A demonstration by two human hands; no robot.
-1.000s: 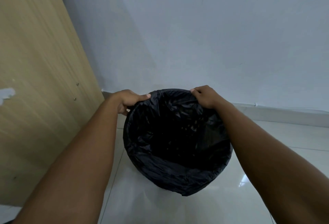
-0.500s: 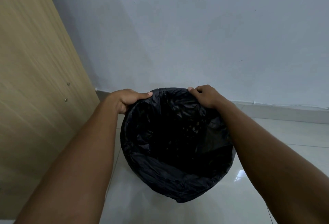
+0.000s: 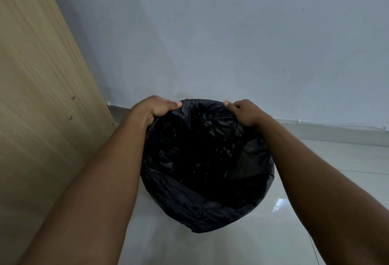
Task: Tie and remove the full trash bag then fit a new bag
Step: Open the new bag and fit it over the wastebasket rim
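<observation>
A black trash bag (image 3: 207, 208) lines a round bin on the tiled floor, its edge folded over the rim all the way round so the bin itself is hidden. The bag's inside is dark and crumpled. My left hand (image 3: 156, 108) grips the bag's edge at the far left of the rim, thumb on top. At the far right of the rim my right hand (image 3: 244, 111) pinches the edge in the same way. Both forearms reach down on either side of the bin.
A wooden panel (image 3: 40, 96) with small screws stands close on the left. A pale wall (image 3: 231, 43) with a skirting strip (image 3: 328, 130) rises just behind the bin. Glossy floor tiles (image 3: 315, 180) spread to the right and front.
Both hands keep their grip on the far rim and have barely shifted. The view has tilted slightly, and the bag's edge sits a little lower over the rim.
</observation>
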